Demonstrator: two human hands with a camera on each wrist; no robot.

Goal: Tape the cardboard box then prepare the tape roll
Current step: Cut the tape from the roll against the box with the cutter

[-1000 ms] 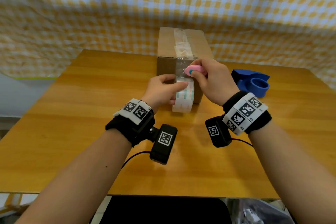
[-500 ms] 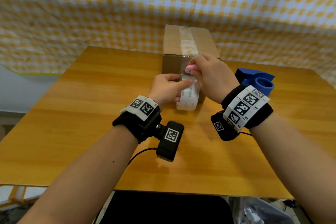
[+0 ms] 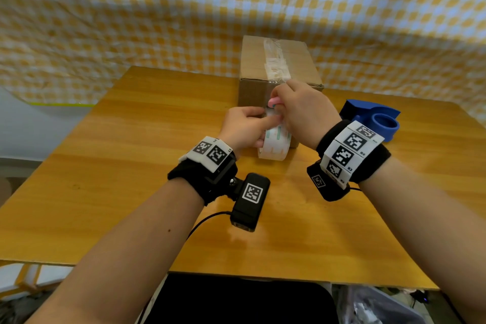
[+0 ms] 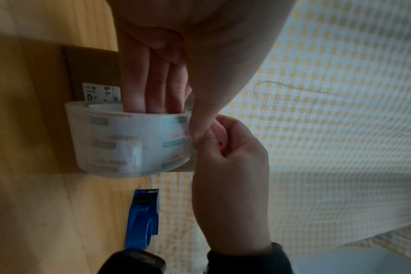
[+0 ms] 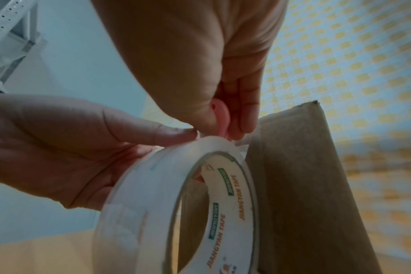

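Note:
A brown cardboard box [image 3: 294, 60] stands at the table's far middle with clear tape [image 3: 276, 60] along its top seam. My left hand [image 3: 244, 129] grips a clear tape roll [image 3: 274, 146] against the box's near face, fingers through the core and thumb on the rim. In the left wrist view the roll [image 4: 129, 144] is held the same way. My right hand [image 3: 302, 110] pinches a small pink cutter [image 3: 274, 101] at the top of the roll, where the tape strip leaves it. The right wrist view shows the cutter [image 5: 221, 118] touching the roll [image 5: 153, 204] beside the box [image 5: 305, 185].
A blue tape dispenser [image 3: 376, 121] sits on the wooden table [image 3: 131, 166] to the right of the box; it also shows in the left wrist view as the dispenser [image 4: 143, 218]. A yellow checked cloth [image 3: 157, 21] hangs behind the table.
The right hand with the pink cutter has shifted left across the top of the roll, and more of the cutter is hidden by the fingers. The left hand keeps the roll at the box.

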